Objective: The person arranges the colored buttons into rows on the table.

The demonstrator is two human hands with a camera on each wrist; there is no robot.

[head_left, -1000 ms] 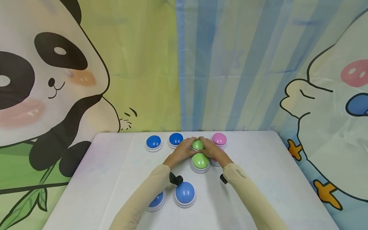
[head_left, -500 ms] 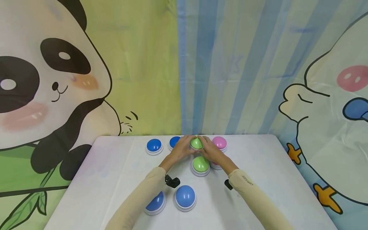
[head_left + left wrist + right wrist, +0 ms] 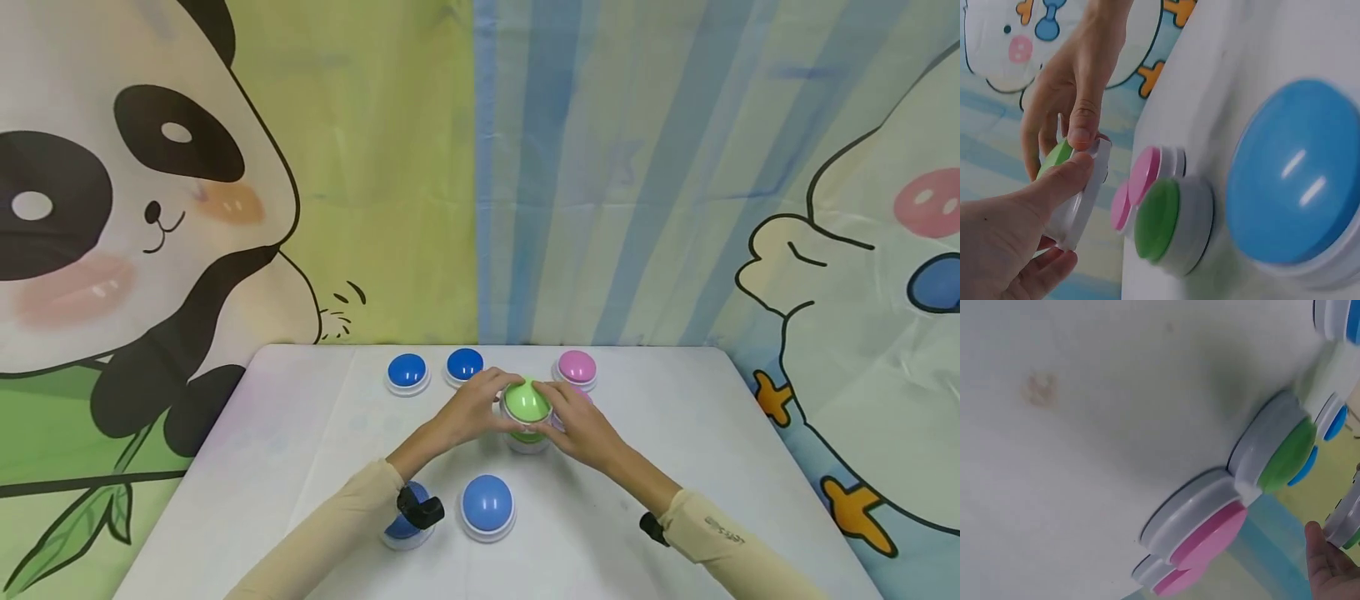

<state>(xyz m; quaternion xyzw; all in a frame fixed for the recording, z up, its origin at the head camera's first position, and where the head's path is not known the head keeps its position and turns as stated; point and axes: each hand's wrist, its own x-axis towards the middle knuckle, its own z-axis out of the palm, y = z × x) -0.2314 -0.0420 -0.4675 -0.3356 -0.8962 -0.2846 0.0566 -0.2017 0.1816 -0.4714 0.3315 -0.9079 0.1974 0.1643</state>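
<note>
Both hands hold a green dome push button (image 3: 527, 402) with a white base, one on each side. My left hand (image 3: 471, 408) grips its left edge, thumb on the near side. Across from it my right hand (image 3: 588, 427) grips the right edge. In the left wrist view the held button (image 3: 1080, 200) is raised off the table and tilted. A second green button (image 3: 1157, 220) stands on the table below, mostly covered by the held one in the head view. Close by it are two pink buttons (image 3: 1210, 534), one partly hidden behind my right hand in the head view.
Two blue buttons (image 3: 407, 370) stand at the back left of the white table (image 3: 667, 417). Nearer the front are a larger-looking blue button (image 3: 487, 502) and another blue button (image 3: 400, 527) partly behind my left wrist. A printed curtain (image 3: 390, 167) hangs behind the table's back edge.
The held green button has come up off its place at the back and moved toward me, now over the other green button. Both forearms have spread and drawn back with it.
</note>
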